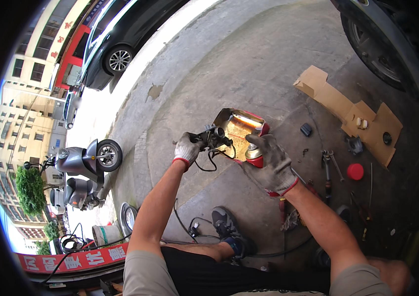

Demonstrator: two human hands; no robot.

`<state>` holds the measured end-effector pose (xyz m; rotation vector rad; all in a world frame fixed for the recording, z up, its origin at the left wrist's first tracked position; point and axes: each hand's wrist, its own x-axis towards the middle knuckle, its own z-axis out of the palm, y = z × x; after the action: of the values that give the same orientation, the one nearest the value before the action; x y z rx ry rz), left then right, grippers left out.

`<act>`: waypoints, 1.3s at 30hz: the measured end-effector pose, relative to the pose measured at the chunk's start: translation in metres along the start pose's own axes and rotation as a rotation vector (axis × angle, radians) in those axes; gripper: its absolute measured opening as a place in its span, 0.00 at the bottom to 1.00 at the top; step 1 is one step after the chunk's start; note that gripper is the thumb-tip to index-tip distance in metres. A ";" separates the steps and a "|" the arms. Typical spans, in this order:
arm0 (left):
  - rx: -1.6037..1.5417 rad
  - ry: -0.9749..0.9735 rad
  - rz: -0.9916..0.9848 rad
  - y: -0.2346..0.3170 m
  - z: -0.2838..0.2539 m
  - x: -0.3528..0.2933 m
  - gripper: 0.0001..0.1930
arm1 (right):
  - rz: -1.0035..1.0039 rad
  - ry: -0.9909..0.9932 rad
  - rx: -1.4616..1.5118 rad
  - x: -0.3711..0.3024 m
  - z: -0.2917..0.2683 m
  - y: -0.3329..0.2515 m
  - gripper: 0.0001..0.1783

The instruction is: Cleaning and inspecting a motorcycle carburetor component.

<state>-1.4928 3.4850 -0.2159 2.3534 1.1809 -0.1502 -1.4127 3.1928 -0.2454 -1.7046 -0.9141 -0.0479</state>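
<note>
My left hand (187,149), in a grey-white work glove with a red cuff, is closed around a dark metal carburetor (211,137). A round opening shows at its top, and a thin black hose loops down from it. My right hand (276,165), gloved in soiled grey, grips a red spray can (254,157) with a gold-coloured shoulder. The forefinger lies over the nozzle, from which a thin red straw points toward the carburetor. Behind and below both sits a cut-open red tin (265,129) with a shiny golden inside. The carburetor is held up over its near left part.
Flattened cardboard (325,98) carries small parts at the right. Near it lie a red cap (355,171), a wrench (337,165) and several tools. My shoe (227,224) and a black cable are close by. Parked scooters (83,160) stand left; a vehicle wheel (372,49) is upper right.
</note>
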 end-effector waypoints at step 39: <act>-0.159 -0.056 0.122 -0.024 0.014 0.016 0.20 | 0.014 0.003 -0.018 0.007 -0.010 -0.021 0.40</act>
<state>-1.5000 3.5017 -0.2418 2.2586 0.9818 -0.0771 -1.4162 3.1890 -0.2216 -1.7272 -0.9017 -0.0493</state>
